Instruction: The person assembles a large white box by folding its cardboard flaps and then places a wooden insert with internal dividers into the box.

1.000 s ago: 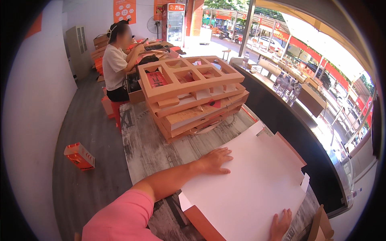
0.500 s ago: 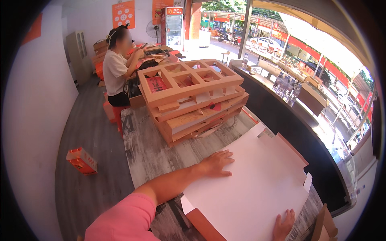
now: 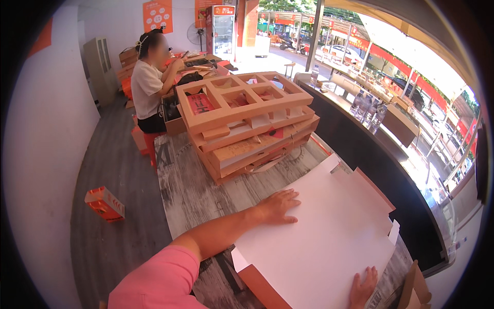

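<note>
As the head view shows, the white-faced cardboard sheet (image 3: 319,232) lies opened out on the grey wood-patterned table (image 3: 180,180), near the stack of cardboard boxes (image 3: 252,150). The left hand (image 3: 280,207) rests palm down at the sheet's left edge, fingers spread wide and gripping nothing; the right hand (image 3: 364,286), partly cut off by the picture's lower border, lies at the near right edge, its fingers slightly apart and gripping nothing either. With only flat palms on it, the sheet could slide if the hands pressed unevenly. The small white corner tab (image 3: 238,259) and brown side flap (image 3: 262,288) could crease if the left forearm leaned on them. Because the stack's layers sit askew, a knock from the sheet's far corner might shift the top tray (image 3: 247,109).
</note>
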Motion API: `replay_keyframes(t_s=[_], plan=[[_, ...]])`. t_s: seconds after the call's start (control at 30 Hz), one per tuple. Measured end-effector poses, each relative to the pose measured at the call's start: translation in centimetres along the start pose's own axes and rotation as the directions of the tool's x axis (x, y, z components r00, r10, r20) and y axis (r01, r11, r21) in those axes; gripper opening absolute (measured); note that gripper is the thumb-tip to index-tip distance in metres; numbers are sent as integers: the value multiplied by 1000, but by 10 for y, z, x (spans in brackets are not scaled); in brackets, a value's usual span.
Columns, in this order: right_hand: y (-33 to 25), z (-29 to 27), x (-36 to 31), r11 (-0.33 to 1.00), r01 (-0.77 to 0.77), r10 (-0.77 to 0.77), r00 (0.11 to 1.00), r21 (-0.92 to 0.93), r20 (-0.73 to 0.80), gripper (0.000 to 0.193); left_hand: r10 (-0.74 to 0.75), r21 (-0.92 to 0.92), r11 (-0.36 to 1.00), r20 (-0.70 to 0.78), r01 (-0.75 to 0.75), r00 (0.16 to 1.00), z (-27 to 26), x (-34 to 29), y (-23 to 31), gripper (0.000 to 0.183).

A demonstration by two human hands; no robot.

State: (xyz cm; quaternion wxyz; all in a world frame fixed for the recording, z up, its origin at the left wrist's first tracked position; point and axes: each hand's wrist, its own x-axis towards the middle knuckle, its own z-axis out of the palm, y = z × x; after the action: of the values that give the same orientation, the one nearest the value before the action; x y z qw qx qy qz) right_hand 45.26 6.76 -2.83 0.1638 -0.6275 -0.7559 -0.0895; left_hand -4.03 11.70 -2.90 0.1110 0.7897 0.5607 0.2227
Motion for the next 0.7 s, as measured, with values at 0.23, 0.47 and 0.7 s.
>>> replay_keyframes(t_s=[0.23, 0.47, 0.7], plan=[[6, 10, -5, 990, -47, 51, 998, 132, -27, 50, 5, -4, 1000, -11, -5, 1000, 4, 2, -3, 70], [9, 21, -3, 962, -79, 85, 996, 261, -12, 53, 40, 15, 999, -80, -39, 996, 7, -5, -7, 67], [11, 18, -9, 971, -66, 80, 995, 230, -53, 52, 159, 42, 987, -266, -153, 951, 13, 0, -4, 49]])
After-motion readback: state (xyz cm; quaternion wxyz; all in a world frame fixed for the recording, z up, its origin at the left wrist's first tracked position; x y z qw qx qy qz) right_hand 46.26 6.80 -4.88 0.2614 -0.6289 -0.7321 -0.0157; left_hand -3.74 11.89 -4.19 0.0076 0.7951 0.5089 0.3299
